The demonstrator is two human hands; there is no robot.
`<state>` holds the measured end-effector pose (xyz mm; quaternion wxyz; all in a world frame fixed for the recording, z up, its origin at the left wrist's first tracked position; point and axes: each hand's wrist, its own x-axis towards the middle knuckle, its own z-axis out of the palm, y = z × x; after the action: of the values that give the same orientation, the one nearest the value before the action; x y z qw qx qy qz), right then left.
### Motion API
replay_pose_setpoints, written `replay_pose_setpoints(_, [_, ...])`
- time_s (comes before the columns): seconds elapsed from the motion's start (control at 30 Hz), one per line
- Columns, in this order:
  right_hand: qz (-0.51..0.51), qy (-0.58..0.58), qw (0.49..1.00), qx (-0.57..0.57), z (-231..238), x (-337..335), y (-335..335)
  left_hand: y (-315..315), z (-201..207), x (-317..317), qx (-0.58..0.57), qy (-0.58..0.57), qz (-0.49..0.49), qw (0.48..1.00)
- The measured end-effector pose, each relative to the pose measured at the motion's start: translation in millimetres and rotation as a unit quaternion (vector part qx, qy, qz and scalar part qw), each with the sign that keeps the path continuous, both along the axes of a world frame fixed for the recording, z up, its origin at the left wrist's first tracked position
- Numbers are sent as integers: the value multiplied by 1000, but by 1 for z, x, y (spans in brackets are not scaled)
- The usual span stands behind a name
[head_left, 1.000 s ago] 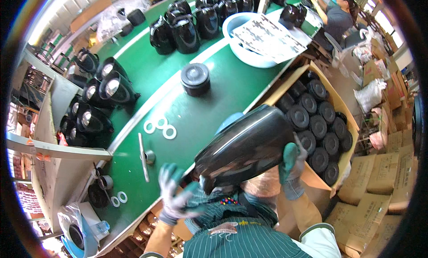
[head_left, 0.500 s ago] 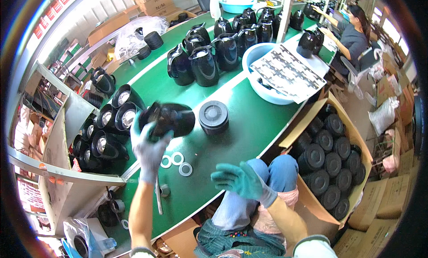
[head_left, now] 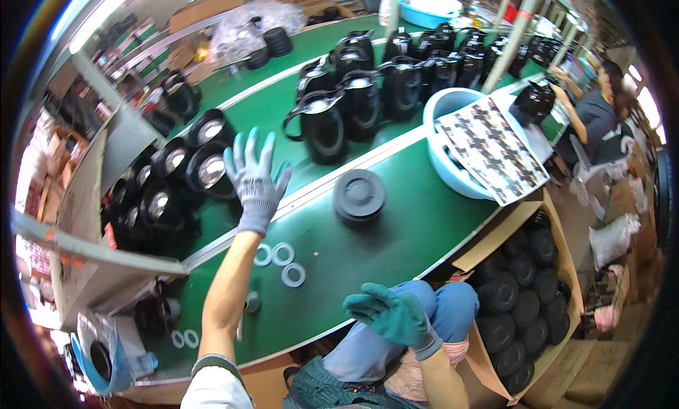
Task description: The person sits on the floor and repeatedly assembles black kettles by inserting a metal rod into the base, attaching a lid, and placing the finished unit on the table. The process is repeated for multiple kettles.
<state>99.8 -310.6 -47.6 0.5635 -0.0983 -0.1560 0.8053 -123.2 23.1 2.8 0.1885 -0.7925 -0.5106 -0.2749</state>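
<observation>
My left hand, in a grey knitted glove with bluish fingertips, is raised over the green tabletop with fingers spread and nothing in it. Beside it, black jugs lie on their sides, their silvery round ends showing. My right hand, in a green-coated glove, hovers by my knees, open, fingers stretched out and holding nothing. Between and beyond my hands stands a short, round black part with a ridged disc top. White rings lie on the table near my left forearm.
Upright black jugs stand in rows farther back. A light-blue basin carries a patterned sheet. At my right, a carton holds many round black parts. A co-worker handles a jug at the far right.
My left hand has let go of the black jug it held and spread its fingers; where that jug rests I cannot tell. My right hand stays near my knees. The view has shifted.
</observation>
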Motion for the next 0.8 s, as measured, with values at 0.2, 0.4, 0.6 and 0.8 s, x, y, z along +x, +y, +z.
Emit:
replay_pose_setpoints(0.2, [32, -7, 999, 25, 9, -18, 6, -33, -11, -132, -29, -29, 114, 993])
replay_pose_setpoints(0.4, [15, -108, 993, 31, 15, -23, 12, -47, 16, -144, -67, -78, 7, 995])
replay_pose_setpoints(0.6, [-202, -634, 707, 238, 93, -49, 38, -145, 98, -133, -119, -90, -213, 966])
replay_pose_setpoints(0.8, [-122, -708, 433, 545, 169, -57, 60, -221, 155, -140, -256, -35, -336, 906])
